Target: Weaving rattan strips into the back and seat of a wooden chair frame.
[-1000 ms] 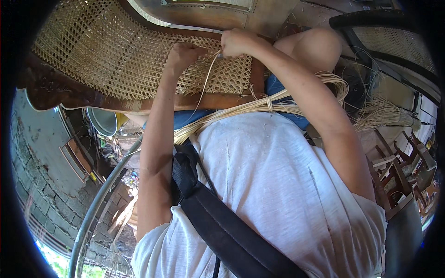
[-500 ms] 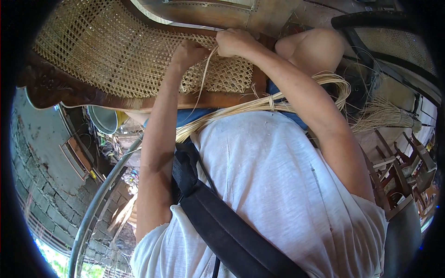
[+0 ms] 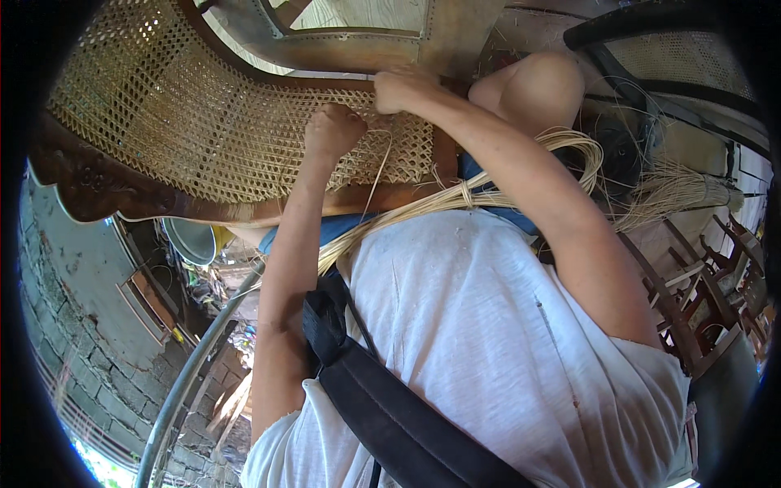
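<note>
Left hand (image 3: 335, 132) and right hand (image 3: 404, 89), both curled, are over the cane panel (image 3: 236, 122) at the far side; I can't tell what either grip holds or how tightly. A pale strand (image 3: 380, 169) trails nearer, toward a cane bundle (image 3: 431, 201).

Upper left: cane webbing (image 3: 236, 122) matt, open-weave; carved wood frame (image 3: 89, 180) dark, glossy. Centre: cane bundle (image 3: 446, 198) smooth. Below: cloth shirt (image 3: 472, 325), strap (image 3: 415, 407), both matt. Lower left: block wall (image 3: 106, 366) rough.
</note>
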Action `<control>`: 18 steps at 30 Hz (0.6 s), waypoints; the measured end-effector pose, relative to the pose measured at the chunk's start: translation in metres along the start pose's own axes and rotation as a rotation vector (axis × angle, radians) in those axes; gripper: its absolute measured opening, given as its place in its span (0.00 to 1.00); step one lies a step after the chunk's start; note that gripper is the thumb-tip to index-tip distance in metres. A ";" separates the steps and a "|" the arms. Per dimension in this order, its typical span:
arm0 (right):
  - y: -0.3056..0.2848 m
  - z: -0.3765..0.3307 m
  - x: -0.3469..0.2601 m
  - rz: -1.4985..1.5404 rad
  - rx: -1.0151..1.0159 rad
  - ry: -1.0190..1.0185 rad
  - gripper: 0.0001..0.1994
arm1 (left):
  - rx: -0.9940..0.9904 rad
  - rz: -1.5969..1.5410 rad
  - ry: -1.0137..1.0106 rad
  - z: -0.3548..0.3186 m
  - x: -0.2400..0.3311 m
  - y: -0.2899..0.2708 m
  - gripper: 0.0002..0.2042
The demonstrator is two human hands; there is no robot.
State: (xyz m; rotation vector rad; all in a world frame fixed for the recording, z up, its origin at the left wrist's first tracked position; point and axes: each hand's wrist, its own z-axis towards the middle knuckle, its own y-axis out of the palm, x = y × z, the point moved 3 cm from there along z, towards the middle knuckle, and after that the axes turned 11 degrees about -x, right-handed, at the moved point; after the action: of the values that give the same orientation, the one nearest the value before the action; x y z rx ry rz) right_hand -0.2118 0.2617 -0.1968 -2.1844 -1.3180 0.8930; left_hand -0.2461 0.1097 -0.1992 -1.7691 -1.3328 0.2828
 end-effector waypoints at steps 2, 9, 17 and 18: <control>-0.013 -0.003 0.039 -0.052 0.030 0.038 0.15 | 0.040 0.077 0.000 -0.001 -0.001 -0.001 0.08; -0.077 -0.031 0.067 0.012 0.030 0.020 0.19 | -0.099 -0.459 0.293 0.027 0.026 -0.004 0.12; -0.008 0.001 0.024 0.194 -0.250 -0.079 0.11 | -0.053 -0.470 0.085 0.031 -0.012 -0.003 0.14; -0.005 -0.004 0.018 0.130 -0.233 -0.091 0.10 | -0.089 -0.394 0.056 0.022 -0.007 -0.009 0.14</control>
State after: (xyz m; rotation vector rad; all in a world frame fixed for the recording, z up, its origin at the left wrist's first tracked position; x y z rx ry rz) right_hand -0.2053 0.2797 -0.1961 -2.4576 -1.3966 0.9383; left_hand -0.2691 0.1154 -0.2076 -1.5300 -1.6358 -0.0442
